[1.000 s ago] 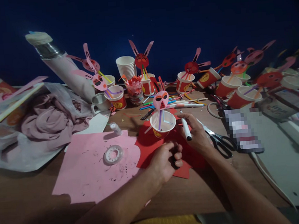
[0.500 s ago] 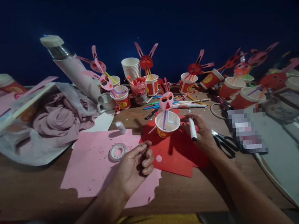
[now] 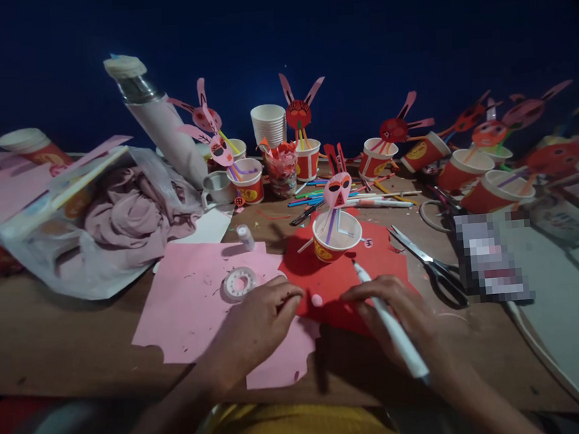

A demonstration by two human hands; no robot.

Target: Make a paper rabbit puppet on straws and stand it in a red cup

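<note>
My right hand [image 3: 402, 315] holds a white marker [image 3: 396, 335], its dark tip pointing up and away over the red paper [image 3: 344, 279]. My left hand [image 3: 262, 323] is closed above the pink paper [image 3: 176, 306], thumb and fingertips together; what they hold, if anything, is too small to tell. A small pink disc [image 3: 317, 300] lies on the red paper between my hands. Just beyond stands a paper cup [image 3: 338, 235] bearing a pink rabbit face [image 3: 337, 191] with dark eyes. A round tape roll [image 3: 239, 284] rests on the pink paper beside my left hand.
Black-handled scissors [image 3: 442, 275] lie right of the red paper. Behind are loose pens [image 3: 318, 195], stacked cups [image 3: 269, 126] and several rabbit cups. A plastic bag [image 3: 72, 261] with cloth and a leaning flask [image 3: 162, 127] are at left, a small bottle [image 3: 245, 236] nearer the middle.
My right hand has come nearer, and the marker now points away from me. My left hand has turned from palm-up to back-up. The view has shifted slightly left.
</note>
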